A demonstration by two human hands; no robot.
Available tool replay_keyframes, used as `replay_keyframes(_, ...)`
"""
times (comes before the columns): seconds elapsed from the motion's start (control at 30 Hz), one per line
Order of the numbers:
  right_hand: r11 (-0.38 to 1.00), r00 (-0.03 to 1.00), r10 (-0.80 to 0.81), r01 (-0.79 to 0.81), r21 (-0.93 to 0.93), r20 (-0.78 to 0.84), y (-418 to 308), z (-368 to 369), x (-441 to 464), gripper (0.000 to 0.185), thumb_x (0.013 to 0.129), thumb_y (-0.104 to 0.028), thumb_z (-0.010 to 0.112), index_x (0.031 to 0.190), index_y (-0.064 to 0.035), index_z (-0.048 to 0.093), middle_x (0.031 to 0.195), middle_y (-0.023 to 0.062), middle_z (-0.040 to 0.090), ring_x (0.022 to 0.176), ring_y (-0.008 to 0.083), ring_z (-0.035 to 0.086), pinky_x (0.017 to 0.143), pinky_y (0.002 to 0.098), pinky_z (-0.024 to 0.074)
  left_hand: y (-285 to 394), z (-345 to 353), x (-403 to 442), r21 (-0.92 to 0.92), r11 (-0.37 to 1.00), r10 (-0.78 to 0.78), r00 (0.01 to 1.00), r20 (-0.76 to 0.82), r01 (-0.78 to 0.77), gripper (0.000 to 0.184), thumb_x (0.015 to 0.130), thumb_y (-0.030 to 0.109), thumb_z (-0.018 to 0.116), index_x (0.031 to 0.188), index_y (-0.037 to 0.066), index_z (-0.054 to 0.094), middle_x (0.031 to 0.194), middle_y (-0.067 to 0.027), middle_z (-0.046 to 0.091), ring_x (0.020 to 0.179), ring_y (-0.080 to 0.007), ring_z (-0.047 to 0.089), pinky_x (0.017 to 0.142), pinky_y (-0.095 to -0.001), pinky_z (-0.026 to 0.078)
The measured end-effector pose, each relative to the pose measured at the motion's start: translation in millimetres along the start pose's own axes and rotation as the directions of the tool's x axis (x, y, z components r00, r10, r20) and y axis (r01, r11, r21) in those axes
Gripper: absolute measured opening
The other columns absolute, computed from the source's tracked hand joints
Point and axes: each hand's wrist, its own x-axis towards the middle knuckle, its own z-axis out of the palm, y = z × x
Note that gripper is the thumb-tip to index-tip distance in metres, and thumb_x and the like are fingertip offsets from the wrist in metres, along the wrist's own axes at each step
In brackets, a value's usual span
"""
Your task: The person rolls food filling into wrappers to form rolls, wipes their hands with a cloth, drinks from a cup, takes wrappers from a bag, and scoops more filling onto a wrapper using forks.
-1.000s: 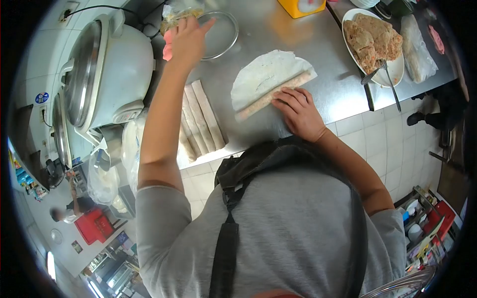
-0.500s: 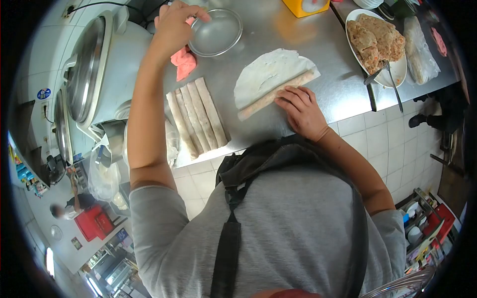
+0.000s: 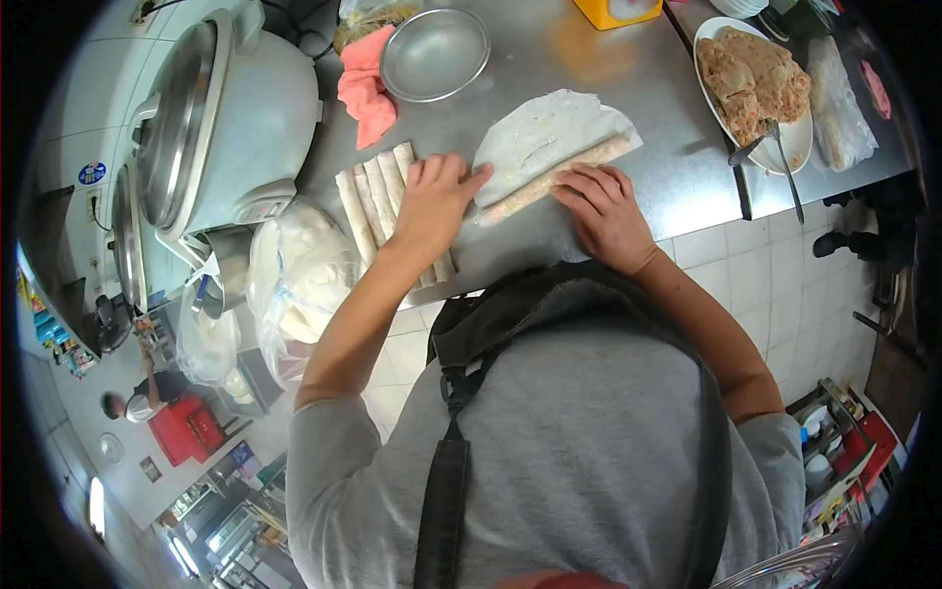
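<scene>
A thin white round wrapper [image 3: 535, 137] lies on the steel table, its near edge folded over a long strip of pinkish filling as a partly formed roll [image 3: 579, 172]. My right hand [image 3: 606, 211] has its fingers curled onto the right half of that roll. At the left end, my left hand [image 3: 432, 204] is spread, the thumb reaching to the wrapper's edge; whether it touches is hard to tell. Under and beside my left hand lie several finished rolls [image 3: 361, 211] side by side, partly covered by it.
A metal bowl [image 3: 435, 59] stands behind, with a pink cloth [image 3: 366, 93] beside it. A plate [image 3: 800, 147] of filling with utensils is at right. A bag of white wrappers [image 3: 299, 285] and a large cooker [image 3: 250, 118] stand left. Farther left is another person [image 3: 142, 402].
My left hand has come down from the metal bowl to the wrapper's left end. My right hand stays on the roll.
</scene>
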Motion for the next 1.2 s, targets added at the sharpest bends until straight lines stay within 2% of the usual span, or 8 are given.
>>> replay_keyframes(0.23,1.0,1.0,-0.013,0.013,-0.002,0.0,0,1,-2,0.06,0.074,-0.003,0.068,0.132,-0.0122,0.058,0.141,0.0065,0.054,0.138,0.0272,0.045,0.115,0.0496,0.0328,5,5,-3,0.134,0.99,0.052,0.993,-0.108,-0.037,0.05,0.086,0.01,0.057,0.135,0.018,0.065,0.101,-0.0041,0.053,0.103,-0.0227,0.052,0.09,-0.0363,0.039)
replay_keyframes(0.4,1.0,1.0,-0.008,0.008,-0.004,-0.012,-2,2,-2,0.058,0.075,-0.001,0.066,0.132,-0.0112,0.058,0.14,0.0066,0.055,0.137,0.0278,0.046,0.115,0.0491,0.0336,5,-7,-45,0.154,0.988,0.0,0.993,0.116,-0.018,0.064,0.084,0.004,0.055,0.145,0.025,0.059,0.105,-0.0048,0.054,0.1,-0.0231,0.053,0.089,-0.0367,0.04)
replay_keyframes(0.53,1.0,1.0,-0.01,0.01,-0.004,-0.022,-1,2,-2,0.054,0.077,0.001,0.064,0.13,-0.01,0.059,0.138,0.0074,0.056,0.136,0.0287,0.047,0.115,0.0489,0.0343,5,-18,-26,0.166,0.986,0.022,0.999,0.049,-0.03,0.067,0.085,0.006,0.056,0.148,0.025,0.055,0.105,-0.0048,0.055,0.1,-0.0227,0.053,0.089,-0.0357,0.04)
replay_keyframes(0.63,1.0,0.999,-0.014,0.014,0.0,-0.031,-2,1,-1,0.053,0.078,0.0,0.064,0.129,-0.0097,0.06,0.137,0.0076,0.056,0.135,0.0289,0.048,0.114,0.049,0.0343,13,1,-4,0.304,0.95,0.079,0.997,-0.011,-0.072,0.067,0.089,0.009,0.056,0.153,0.022,0.048,0.105,-0.0029,0.052,0.102,-0.0194,0.05,0.089,-0.0354,0.038)
replay_keyframes(0.73,1.0,1.0,-0.01,0.01,-0.005,-0.025,-1,2,-1,0.052,0.079,0.0,0.064,0.129,-0.0097,0.06,0.137,0.0077,0.057,0.135,0.0287,0.048,0.114,0.049,0.0344,3,20,5,0.471,0.874,0.09,0.992,0.086,-0.12,0.074,0.091,0.011,0.057,0.161,0.022,0.035,0.11,-0.0034,0.051,0.104,-0.0186,0.049,0.091,-0.0364,0.037)
replay_keyframes(0.9,1.0,1.0,0.001,-0.001,-0.006,0.009,0,3,-3,0.06,0.076,-0.004,0.067,0.135,-0.0125,0.056,0.141,0.0055,0.054,0.139,0.0267,0.045,0.115,0.0489,0.0325,-20,6,24,0.594,0.804,-0.18,0.963,0.2,0.027,0.082,0.092,0.013,0.057,0.165,0.024,0.022,0.117,-0.0034,0.052,0.107,-0.0187,0.049,0.091,-0.0369,0.036)
replay_keyframes(1.1,1.0,1.0,-0.003,0.003,-0.012,0.011,1,1,-3,0.058,0.077,-0.005,0.067,0.134,-0.0118,0.057,0.142,0.0056,0.054,0.138,0.027,0.046,0.115,0.0493,0.033,-2,26,61,0.537,0.83,0.161,0.986,0.031,-0.152,0.087,0.087,0.006,0.059,0.164,0.029,0.025,0.108,-0.0027,0.055,0.1,-0.0192,0.053,0.087,-0.0348,0.038)
replay_keyframes(1.2,1.0,1.0,0.002,-0.002,-0.005,0.019,1,0,-2,0.057,0.078,-0.005,0.066,0.134,-0.0112,0.057,0.142,0.006,0.054,0.138,0.0271,0.046,0.115,0.0497,0.0329,-15,27,69,0.518,0.847,0.104,0.992,0.067,-0.124,0.086,0.088,0.008,0.059,0.164,0.029,0.025,0.106,-0.0025,0.055,0.1,-0.0192,0.053,0.087,-0.035,0.038)
